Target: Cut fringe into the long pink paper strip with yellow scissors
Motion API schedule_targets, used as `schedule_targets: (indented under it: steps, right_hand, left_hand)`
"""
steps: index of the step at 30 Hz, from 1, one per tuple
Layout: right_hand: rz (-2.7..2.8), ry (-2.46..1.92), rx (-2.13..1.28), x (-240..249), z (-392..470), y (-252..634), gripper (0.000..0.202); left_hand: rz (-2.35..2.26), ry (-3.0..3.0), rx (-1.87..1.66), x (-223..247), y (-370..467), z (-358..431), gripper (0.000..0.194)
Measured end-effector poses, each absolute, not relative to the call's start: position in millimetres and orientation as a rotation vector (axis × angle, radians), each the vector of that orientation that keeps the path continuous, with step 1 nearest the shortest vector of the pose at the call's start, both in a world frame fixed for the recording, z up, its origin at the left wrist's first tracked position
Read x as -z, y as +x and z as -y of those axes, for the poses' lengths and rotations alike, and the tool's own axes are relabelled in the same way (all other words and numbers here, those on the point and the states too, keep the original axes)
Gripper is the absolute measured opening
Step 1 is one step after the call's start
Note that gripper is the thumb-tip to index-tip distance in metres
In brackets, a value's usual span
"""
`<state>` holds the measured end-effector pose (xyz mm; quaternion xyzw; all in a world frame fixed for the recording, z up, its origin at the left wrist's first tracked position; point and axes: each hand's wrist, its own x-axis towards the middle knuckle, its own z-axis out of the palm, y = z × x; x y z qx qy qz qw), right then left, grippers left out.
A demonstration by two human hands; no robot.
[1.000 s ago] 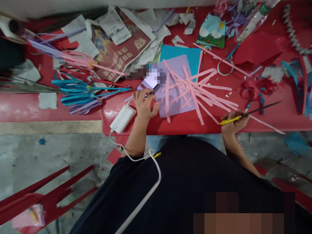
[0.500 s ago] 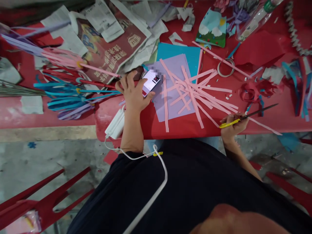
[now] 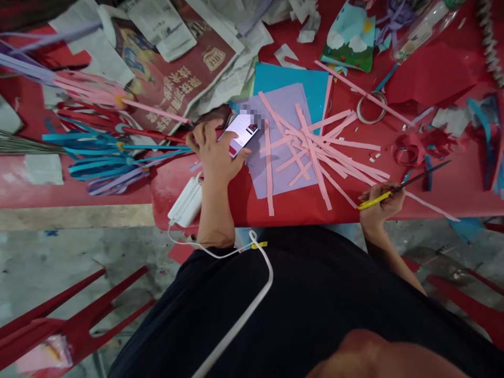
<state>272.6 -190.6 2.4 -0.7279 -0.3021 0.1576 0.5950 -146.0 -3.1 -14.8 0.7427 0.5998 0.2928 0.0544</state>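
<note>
My left hand [image 3: 216,149] rests over a smartphone [image 3: 243,134] with a lit screen. Its fingers are spread, and one reaches onto the screen. The phone overlaps the left side of some purple paper sheets [image 3: 262,181], which lie partly over a blue sheet [image 3: 291,77]. Scattered pink paper strips [image 3: 313,152] cross the purple sheets. At the table's front edge, my right hand [image 3: 380,207] is closed around yellow-handled scissors [image 3: 423,176], their dark blades pointing right. Pink strips lie close to that hand on both sides.
A white power bank [image 3: 187,202] with a cable sits left of my forearm. Bundles of blue strips [image 3: 94,152] lie further left. Newspaper [image 3: 165,79] covers the back left. A tape roll [image 3: 372,107], a plastic bottle [image 3: 427,29] and red paper scraps [image 3: 409,152] are on the right.
The view has shifted slightly. The finger on the phone screen has moved a little. My right hand still grips the scissors in nearly the same place.
</note>
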Motion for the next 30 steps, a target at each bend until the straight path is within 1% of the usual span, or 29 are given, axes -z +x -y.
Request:
schedule_targets:
  steps: [3, 9, 14, 19, 24, 30]
  right_hand:
    - [0.691, -1.687, -0.361, -2, 190, 274, 0.034]
    - [0.677, -1.713, -0.356, 1, 187, 275, 0.033]
    - [0.676, -1.688, -0.367, 3, 188, 275, 0.031]
    - [0.662, -1.714, -0.377, 2, 188, 275, 0.029]
    - [0.699, -1.761, -0.358, -3, 187, 273, 0.026]
    - [0.690, -1.789, -0.353, -5, 186, 274, 0.027]
  left_hand:
    - [-1.851, 2.230, -0.875, 12, -146, 3, 0.093]
    - [-1.794, 2.246, -0.815, 7, -134, 2, 0.105]
    - [-1.648, 2.320, -0.762, 3, -121, 7, 0.089]
    - [-1.644, 2.326, -0.784, 6, -125, 9, 0.094]
    - [-1.652, 2.339, -0.781, 12, -134, 8, 0.087]
    - [-1.660, 2.406, -0.765, 17, -137, 7, 0.089]
